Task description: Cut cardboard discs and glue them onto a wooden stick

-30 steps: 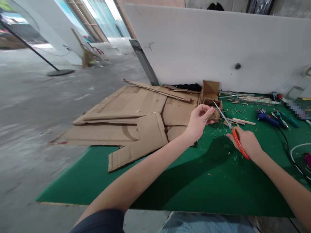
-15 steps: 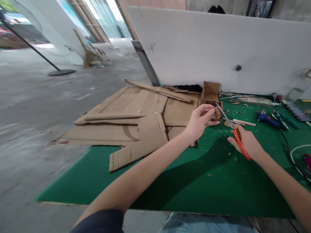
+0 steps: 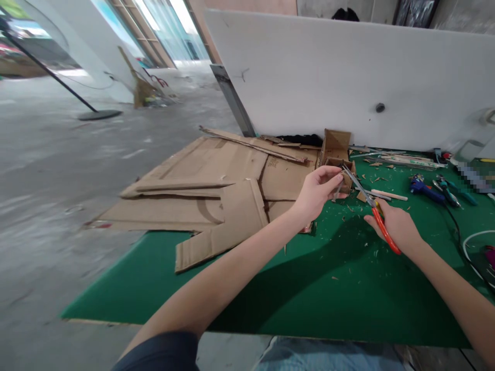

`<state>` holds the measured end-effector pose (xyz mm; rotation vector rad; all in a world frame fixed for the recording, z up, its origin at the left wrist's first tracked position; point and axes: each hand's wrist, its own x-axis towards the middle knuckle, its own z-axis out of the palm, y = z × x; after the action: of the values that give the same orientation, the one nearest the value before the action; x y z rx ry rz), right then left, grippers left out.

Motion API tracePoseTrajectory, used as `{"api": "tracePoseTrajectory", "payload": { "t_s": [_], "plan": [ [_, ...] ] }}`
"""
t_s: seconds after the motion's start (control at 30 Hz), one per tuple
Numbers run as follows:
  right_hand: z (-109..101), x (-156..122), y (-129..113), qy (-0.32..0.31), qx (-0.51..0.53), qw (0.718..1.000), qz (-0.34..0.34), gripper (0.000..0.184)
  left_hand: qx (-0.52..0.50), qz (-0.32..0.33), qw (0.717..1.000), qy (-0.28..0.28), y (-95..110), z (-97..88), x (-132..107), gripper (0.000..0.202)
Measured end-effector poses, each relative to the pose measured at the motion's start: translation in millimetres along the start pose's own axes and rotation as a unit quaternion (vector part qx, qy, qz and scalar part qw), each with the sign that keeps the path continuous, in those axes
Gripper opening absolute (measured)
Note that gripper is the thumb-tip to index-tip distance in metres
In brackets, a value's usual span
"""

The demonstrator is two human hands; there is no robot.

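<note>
My right hand (image 3: 396,224) is closed round the orange-red handles of a pair of scissors (image 3: 358,184). Their blades point up and left, with the tips right at the fingertips of my left hand (image 3: 315,193). That hand pinches a small piece of cardboard (image 3: 343,176), mostly hidden by the fingers and blades. Directly behind the fingers stands a small open cardboard box (image 3: 337,144), its flap raised. Thin sticks (image 3: 389,195) and brown scraps lie on the green table (image 3: 309,304) beside the scissors.
Flat cardboard sheets (image 3: 201,211) cover the table's left part. A blue glue gun (image 3: 425,189), pliers (image 3: 446,190) and a cable lie to the right. Several thin strips (image 3: 406,159) rest at the back, before a white board (image 3: 328,77). A broom (image 3: 142,93) leans beyond, by a pillar.
The cardboard piece at my left fingertips has turned and shows less. The left fingers have curled in slightly; the scissors remain almost in place at the fingertips.
</note>
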<state>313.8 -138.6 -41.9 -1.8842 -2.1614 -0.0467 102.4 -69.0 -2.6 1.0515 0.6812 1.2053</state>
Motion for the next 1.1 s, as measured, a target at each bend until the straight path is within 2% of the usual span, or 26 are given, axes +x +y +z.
{"api": "tracePoseTrajectory", "payload": {
  "t_s": [0.13, 0.27, 0.5, 0.63, 0.73, 0.87, 1.1],
  "plan": [
    [0.9, 1.0, -0.3, 0.005, -0.085, 0.996, 0.015, 0.05, -0.011, -0.008, 1.0, -0.007, -2.0, 2.2, -1.1, 0.033],
    [1.5, 1.6, 0.9, -0.004, -0.099, 0.995, 0.004, 0.05, -0.022, -0.013, 1.0, -0.008, -3.5, 2.6, -0.7, 0.03],
    [5.4, 2.6, 6.4, 0.013, -0.042, 0.999, 0.002, 0.048, -0.031, -0.026, 0.999, 0.015, -1.7, 2.3, 0.5, 0.024],
    [3.7, 3.7, 11.1, 0.011, 0.041, 0.999, 0.003, 0.05, -0.025, -0.028, 0.999, 0.014, -0.4, 2.2, 0.4, 0.023],
    [2.1, 4.3, 12.7, 0.002, 0.111, 0.994, -0.013, 0.06, -0.014, -0.027, 1.0, 0.0, 0.5, 0.7, 0.3, 0.026],
    [2.7, 4.5, 13.2, -0.016, 0.128, 0.991, -0.016, 0.069, -0.002, -0.044, 0.998, -0.036, 0.9, -2.4, 1.0, 0.033],
    [0.4, 4.2, 14.5, -0.052, 0.156, 0.986, -0.028, 0.066, 0.0, -0.05, 0.998, -0.045, 1.3, -7.1, 4.7, 0.031]
  ]
}}
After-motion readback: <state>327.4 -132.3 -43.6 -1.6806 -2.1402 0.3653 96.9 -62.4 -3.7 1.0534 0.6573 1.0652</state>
